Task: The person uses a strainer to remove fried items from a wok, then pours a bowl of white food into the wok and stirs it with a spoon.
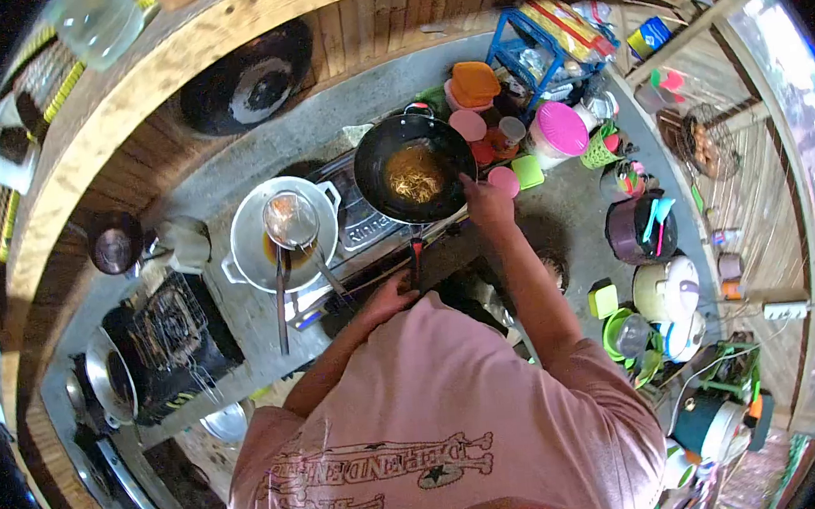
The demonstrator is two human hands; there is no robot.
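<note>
1. Now the black pan [376, 176] sits on the stove [368, 233], with wet brown food [415, 175] inside.
2. My right hand [490, 204] is curled at its right edge; I can't tell if it pinches anything.
3. My left hand [390, 300] bends near the handle [416, 254]; its grip is hidden.
4. The pan looks hard, maybe heavy and hot: best held by the handle.

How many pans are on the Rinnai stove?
2: the black wok on the right, by the right hand, and the silver pan on the left, beneath the strainer.
</note>
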